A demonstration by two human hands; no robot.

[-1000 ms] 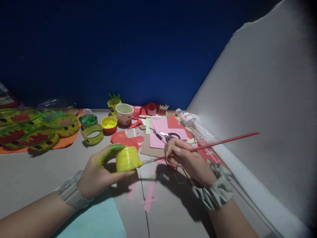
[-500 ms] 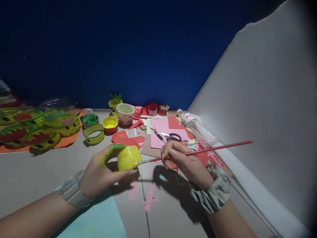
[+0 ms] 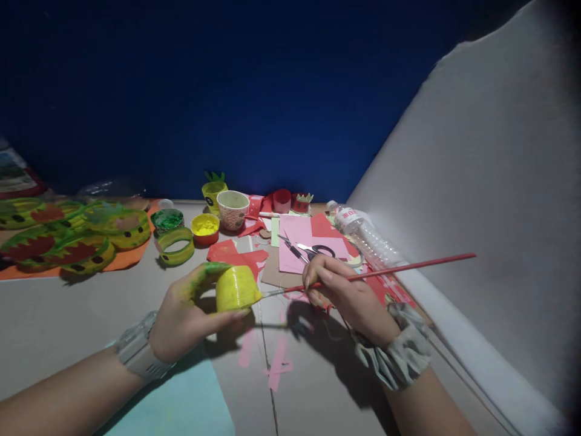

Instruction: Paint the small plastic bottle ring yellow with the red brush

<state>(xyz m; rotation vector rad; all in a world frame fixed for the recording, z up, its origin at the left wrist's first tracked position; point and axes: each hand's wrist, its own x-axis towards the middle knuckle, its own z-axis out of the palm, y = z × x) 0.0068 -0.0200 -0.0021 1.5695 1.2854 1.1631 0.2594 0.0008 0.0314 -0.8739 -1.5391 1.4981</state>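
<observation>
Scissors lie on pink paper beside a plastic bottle.

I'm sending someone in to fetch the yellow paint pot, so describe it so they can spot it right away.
Start at the dark blue wall behind the table and find the patterned paper cup at its foot. The yellow paint pot sits just left of and nearer than that cup, right of the green paint pot. It alone is a low red tub filled with bright yellow.

Left hand clasping a yellow-painted cup above the counter, right hand pinching a red paintbrush with its tip at the cup's side, scissors beyond.
</observation>
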